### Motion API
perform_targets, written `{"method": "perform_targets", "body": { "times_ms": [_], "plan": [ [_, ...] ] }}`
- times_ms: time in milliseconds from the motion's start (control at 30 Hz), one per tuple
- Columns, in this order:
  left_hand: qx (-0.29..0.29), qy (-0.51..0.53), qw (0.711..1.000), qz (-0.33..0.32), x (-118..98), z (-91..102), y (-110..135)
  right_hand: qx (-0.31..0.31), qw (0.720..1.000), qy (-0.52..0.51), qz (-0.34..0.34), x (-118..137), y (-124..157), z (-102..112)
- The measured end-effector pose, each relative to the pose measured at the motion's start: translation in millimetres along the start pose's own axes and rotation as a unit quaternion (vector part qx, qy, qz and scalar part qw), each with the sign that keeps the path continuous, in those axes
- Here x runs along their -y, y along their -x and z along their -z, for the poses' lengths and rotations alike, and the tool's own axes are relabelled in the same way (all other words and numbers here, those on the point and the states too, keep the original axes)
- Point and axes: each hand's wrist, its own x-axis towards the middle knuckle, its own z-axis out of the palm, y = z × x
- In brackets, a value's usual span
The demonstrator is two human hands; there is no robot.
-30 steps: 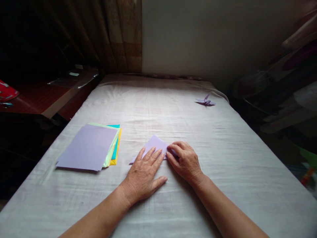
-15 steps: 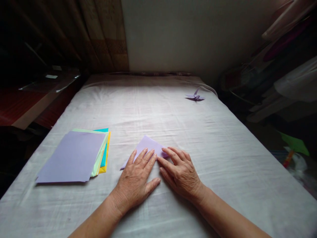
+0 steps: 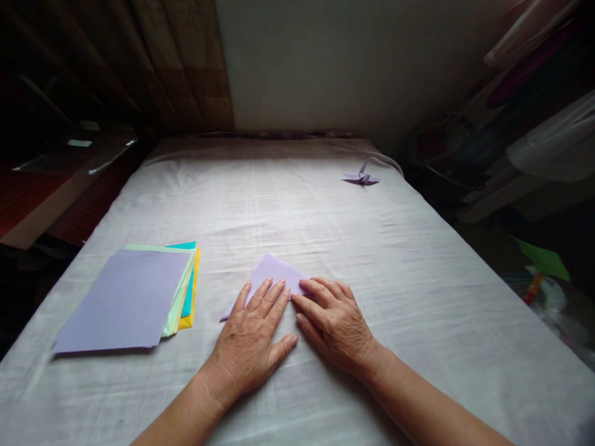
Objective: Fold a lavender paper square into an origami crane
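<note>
A folded sheet of light purple paper [image 3: 275,269] lies on the cloth-covered surface, its corner pointing away from me. My left hand [image 3: 251,331] rests flat on its left and near part, fingers stretched out and thumb apart. At the paper's right corner, the fingertips of my right hand [image 3: 337,322] press down, fingers slightly bent and spread. Both hands cover the near edge, so that part of the fold is hidden. The fingertips of the two hands almost meet.
To the left lies a stack of coloured paper [image 3: 125,297], purple on top with green, blue and yellow below. A purple origami crane [image 3: 362,178] stands far right on the pale sheet [image 3: 279,204]. A red-brown table [image 3: 37,198] flanks the left side; hanging clothes [image 3: 553,142] are at the right.
The view has shifted slightly, so the stack and crane appear a little further left. Both hands stay on the purple paper with almost no movement.
</note>
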Motion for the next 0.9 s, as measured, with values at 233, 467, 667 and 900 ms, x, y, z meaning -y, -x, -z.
{"method": "perform_targets", "body": {
  "times_ms": [233,467,667,900],
  "plan": [
    [0.023,0.004,1.000,-0.009,0.6,2.3,0.0,0.002,1.000,0.004,-0.004,0.8,-1.3,2.1],
    [0.025,0.010,1.000,-0.004,-0.1,2.2,-0.1,0.001,1.000,0.000,-0.006,0.7,-1.6,2.0],
    [0.027,0.005,1.000,-0.005,-0.7,2.4,-0.1,-0.001,1.000,-0.006,-0.003,0.2,-2.2,2.0],
    [0.023,0.022,0.999,0.011,-1.9,2.2,-0.1,-0.002,1.000,-0.008,-0.003,0.3,-1.8,1.9]
  ]
}}
